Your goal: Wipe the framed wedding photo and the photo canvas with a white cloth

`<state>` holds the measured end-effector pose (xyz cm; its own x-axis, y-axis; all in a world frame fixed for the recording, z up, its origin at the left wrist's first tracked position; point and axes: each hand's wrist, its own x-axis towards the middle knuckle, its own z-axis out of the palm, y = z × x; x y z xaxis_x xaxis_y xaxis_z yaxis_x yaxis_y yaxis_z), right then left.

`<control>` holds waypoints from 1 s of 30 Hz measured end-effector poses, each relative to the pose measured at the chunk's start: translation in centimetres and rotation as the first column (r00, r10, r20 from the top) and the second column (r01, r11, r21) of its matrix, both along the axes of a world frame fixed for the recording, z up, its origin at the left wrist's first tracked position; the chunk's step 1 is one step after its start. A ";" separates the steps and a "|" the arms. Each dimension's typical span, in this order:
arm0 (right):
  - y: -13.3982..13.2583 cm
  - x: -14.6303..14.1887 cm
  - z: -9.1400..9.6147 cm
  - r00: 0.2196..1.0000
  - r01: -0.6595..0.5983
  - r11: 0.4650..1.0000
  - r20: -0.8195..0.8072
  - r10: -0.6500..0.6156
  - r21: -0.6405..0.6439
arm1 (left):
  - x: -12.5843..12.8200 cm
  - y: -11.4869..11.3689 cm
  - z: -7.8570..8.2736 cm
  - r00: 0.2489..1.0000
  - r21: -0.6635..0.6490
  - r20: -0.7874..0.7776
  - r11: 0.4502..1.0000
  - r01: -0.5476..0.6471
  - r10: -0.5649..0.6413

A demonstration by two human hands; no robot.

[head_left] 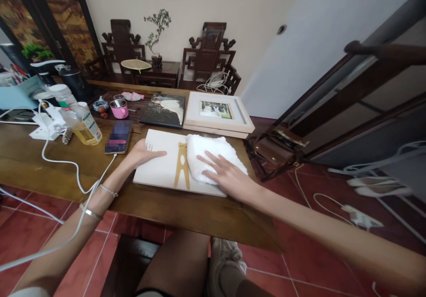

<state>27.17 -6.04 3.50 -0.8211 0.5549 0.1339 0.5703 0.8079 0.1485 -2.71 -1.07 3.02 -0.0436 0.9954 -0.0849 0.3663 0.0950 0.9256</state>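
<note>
Though two hands (141, 155) (229, 176) in contact, one white cloth (208, 143) on one board (159, 170).

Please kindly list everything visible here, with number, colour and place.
table: 1, brown, centre
panel: 1, white, on table
cloth: 1, white, on panel
dark picture: 1, mostly black, behind panel
frames: apparently 2, pale, behind cloth
phone: 1, dark, left of panel
mug: 1, pink, behind phone
bottle: 1, yellow contents, left of phone
kettle: 1, black, far left
small items: several, mixed, table's left
chairs: 2, dark brown, behind table
plants: 2, green, behind table and far left
bag: 1, brown, right of table
floor tiles: many, red, below
left hand: 1, bare, panel's left edge
right hand: 1, bare, on cloth
</note>
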 end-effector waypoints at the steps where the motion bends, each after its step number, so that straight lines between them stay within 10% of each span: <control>1: 0.0 -0.1 0.0 1.000 0.003 1.000 -0.006 -0.003 -0.007 | -0.1 0.0 0.1 0.991 0.061 -0.132 0.998 -0.002 0.010; 9: 0.1 -0.5 0.0 1.000 0.023 1.000 0.011 -0.023 -0.020 | 0.7 -1.5 -0.9 0.808 0.316 -0.572 0.947 0.058 0.141; 19: 0.8 -0.4 0.5 0.999 -0.002 0.998 0.040 0.004 -0.057 | -0.7 -3.6 -2.9 0.807 0.301 -0.571 0.875 0.378 -0.153; 30: 4.3 -1.4 0.6 0.986 0.155 0.985 0.071 -0.149 -0.078 | -1.1 -3.7 -3.3 0.735 0.275 -0.658 0.856 0.439 -0.165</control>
